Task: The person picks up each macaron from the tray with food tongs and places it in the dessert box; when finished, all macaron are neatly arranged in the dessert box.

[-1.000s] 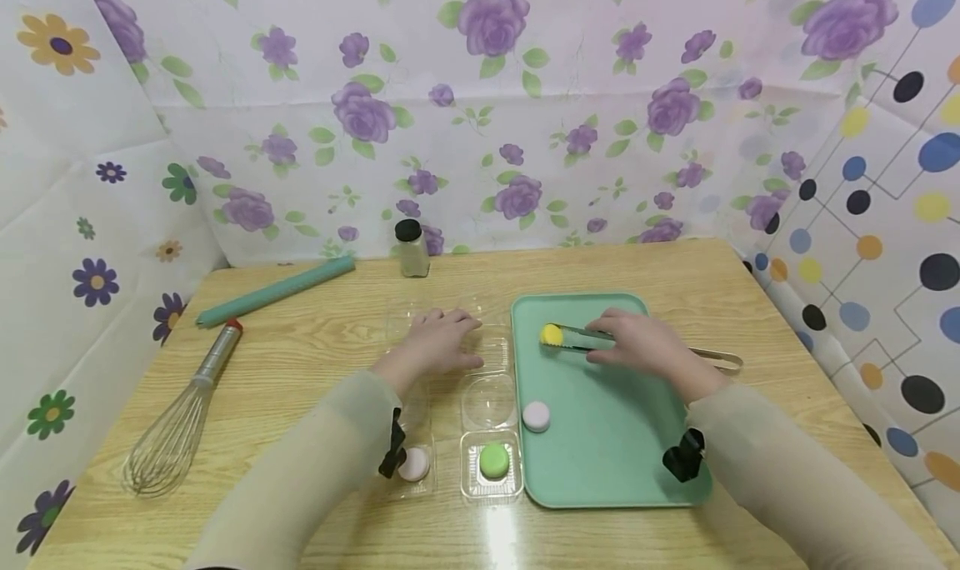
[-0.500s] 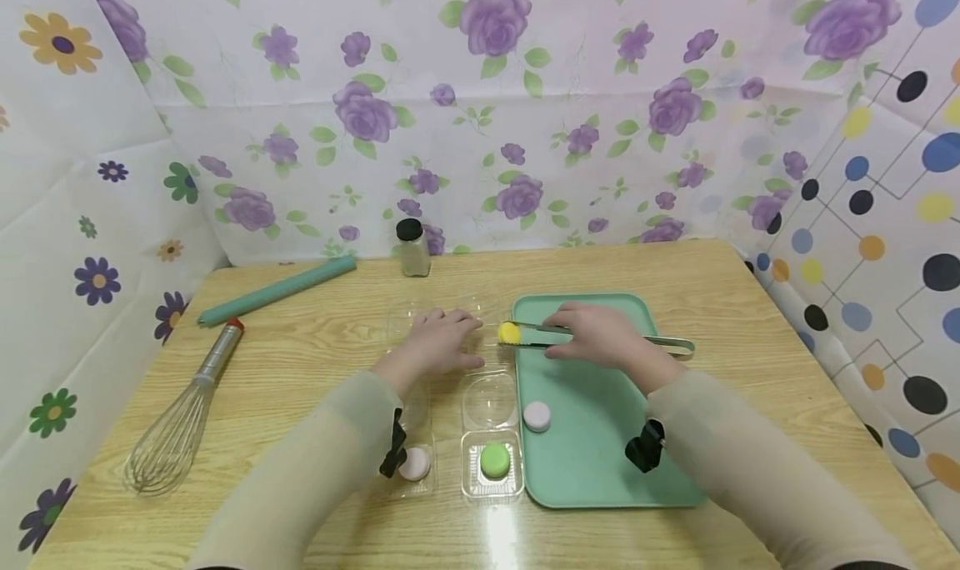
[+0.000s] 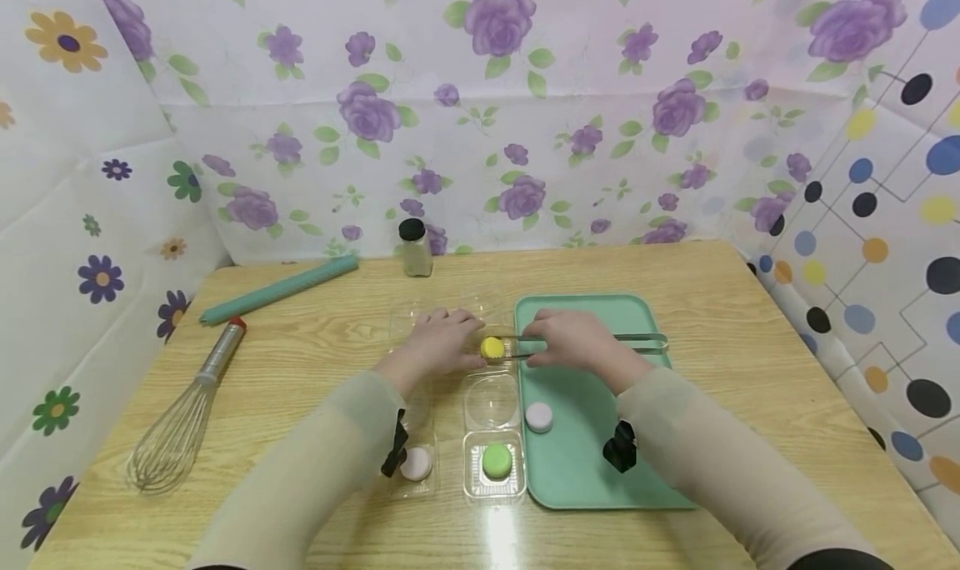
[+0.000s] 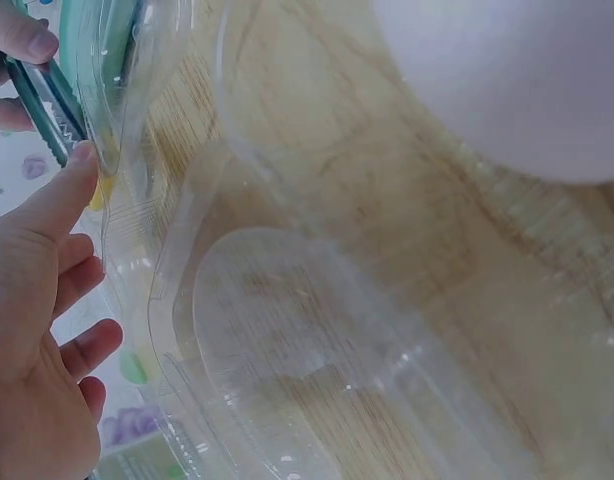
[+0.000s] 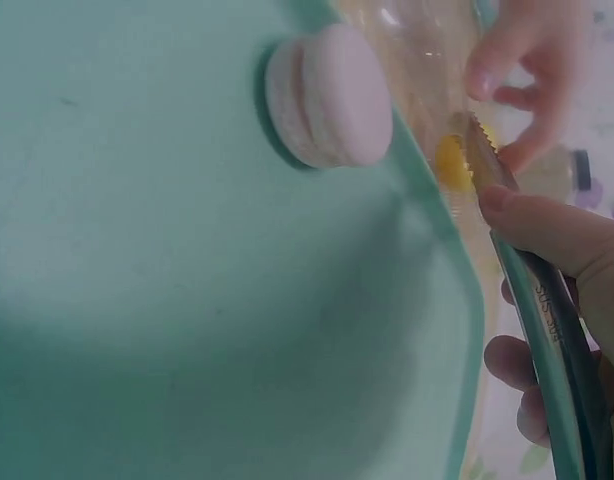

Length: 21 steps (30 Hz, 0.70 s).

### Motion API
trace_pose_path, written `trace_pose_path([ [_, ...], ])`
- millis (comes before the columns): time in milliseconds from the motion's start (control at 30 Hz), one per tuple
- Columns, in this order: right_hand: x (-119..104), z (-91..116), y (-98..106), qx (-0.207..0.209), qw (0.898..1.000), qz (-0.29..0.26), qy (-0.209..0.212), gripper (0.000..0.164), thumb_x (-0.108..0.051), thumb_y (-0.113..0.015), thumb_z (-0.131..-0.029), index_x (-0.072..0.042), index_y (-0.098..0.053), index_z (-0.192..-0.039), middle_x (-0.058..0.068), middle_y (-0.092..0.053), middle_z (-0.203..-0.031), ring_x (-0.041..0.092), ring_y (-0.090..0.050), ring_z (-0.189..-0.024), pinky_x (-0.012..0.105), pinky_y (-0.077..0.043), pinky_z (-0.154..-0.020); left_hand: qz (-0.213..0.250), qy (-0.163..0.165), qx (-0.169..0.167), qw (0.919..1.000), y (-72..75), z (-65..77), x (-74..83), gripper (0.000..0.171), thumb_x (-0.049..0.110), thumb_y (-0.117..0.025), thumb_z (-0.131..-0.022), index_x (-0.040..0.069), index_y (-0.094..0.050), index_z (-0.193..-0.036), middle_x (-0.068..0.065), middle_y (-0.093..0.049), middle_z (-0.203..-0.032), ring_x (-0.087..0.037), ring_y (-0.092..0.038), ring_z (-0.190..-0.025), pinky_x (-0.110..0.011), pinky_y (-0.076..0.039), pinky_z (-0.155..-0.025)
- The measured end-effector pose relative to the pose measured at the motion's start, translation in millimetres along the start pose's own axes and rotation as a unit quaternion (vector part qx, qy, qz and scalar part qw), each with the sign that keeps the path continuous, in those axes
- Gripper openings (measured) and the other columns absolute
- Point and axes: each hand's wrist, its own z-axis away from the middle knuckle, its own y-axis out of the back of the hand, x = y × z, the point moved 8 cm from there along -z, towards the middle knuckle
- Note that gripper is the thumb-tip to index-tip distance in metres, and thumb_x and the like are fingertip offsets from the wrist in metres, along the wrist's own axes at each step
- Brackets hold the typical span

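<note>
Over the box (image 3: 491,402), yellow macaron (image 3: 492,347) now off tray (image 3: 585,462); right hand (image 3: 570,338) grips tongs (image 3: 637,337), left hand (image 3: 437,342) loosely bent; transfer looks nearly done

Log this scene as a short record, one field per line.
Right hand: holds tongs
Tongs: yellow macaron between their tips, at the clear packaging
Left hand: at the clear packaging, close to the yellow macaron
In packaging: green macaron, pale macaron
Tray: green, bearing a second pale macaron
Far side of table: black-lidded jar, green roll
Person's left: whisk
</note>
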Motion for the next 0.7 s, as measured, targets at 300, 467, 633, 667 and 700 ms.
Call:
trace_pose_path([
  [300, -0.5, -1.4, 0.0, -0.016, 1.0, 0.004, -0.013, 0.043, -0.04, -0.071, -0.081, -0.016, -0.066, -0.116, -0.001, -0.06, -0.11, 0.018, -0.06, -0.096, 0.038, -0.05, -0.077, 0.011, -0.003, 0.004, 0.9999, 2.8, 0.7, 0.9, 0.066, 0.051, -0.063, -0.084, 0.019, -0.046, -0.139, 0.0, -0.043, -0.14, -0.028, -0.038, -0.124, -0.045, -0.028, -0.097],
  [467, 0.0, 0.9, 2.5, -0.03, 0.999, 0.007, -0.02, 0.043, -0.04, -0.072, -0.08, -0.017, -0.067, -0.116, -0.001, -0.06, -0.111, 0.019, -0.06, -0.099, 0.039, -0.05, -0.079, 0.004, -0.008, 0.001, 1.0, 1.2, 0.3, 3.1, 0.066, 0.052, -0.061, -0.085, 0.019, -0.045, -0.14, -0.001, -0.042, -0.141, -0.028, -0.037, -0.124, -0.045, -0.028, -0.097],
  [633, -2.1, 0.9, 4.7, -0.032, 0.999, 0.017, -0.019, 0.043, -0.042, -0.072, -0.08, -0.018, -0.067, -0.115, -0.002, -0.06, -0.111, 0.019, -0.061, -0.097, 0.04, -0.05, -0.075, 0.004, -0.005, 0.001, 1.0, 0.7, 1.0, 3.2, 0.066, 0.052, -0.061, -0.085, 0.019, -0.044, -0.14, -0.001, -0.042, -0.142, -0.029, -0.037, -0.125, -0.046, -0.027, -0.098],
  [667, -2.4, 0.7, 4.6, -0.032, 0.999, 0.017, -0.019, 0.043, -0.042, -0.072, -0.08, -0.018, -0.067, -0.115, -0.002, -0.06, -0.11, 0.019, -0.061, -0.097, 0.04, -0.05, -0.074, 0.005, -0.004, 0.001, 1.0, 1.0, 1.4, 3.0, 0.066, 0.052, -0.061, -0.085, 0.019, -0.044, -0.14, -0.001, -0.042, -0.142, -0.029, -0.037, -0.125, -0.046, -0.027, -0.098],
  [700, -2.4, 0.4, 4.4, -0.032, 0.999, 0.016, -0.019, 0.043, -0.042, -0.072, -0.08, -0.018, -0.067, -0.116, -0.002, -0.06, -0.11, 0.019, -0.061, -0.097, 0.04, -0.051, -0.074, 0.005, -0.002, 0.001, 1.0, 1.3, 1.7, 2.7, 0.067, 0.052, -0.062, -0.085, 0.019, -0.044, -0.14, -0.001, -0.042, -0.142, -0.029, -0.036, -0.125, -0.046, -0.027, -0.099],
])
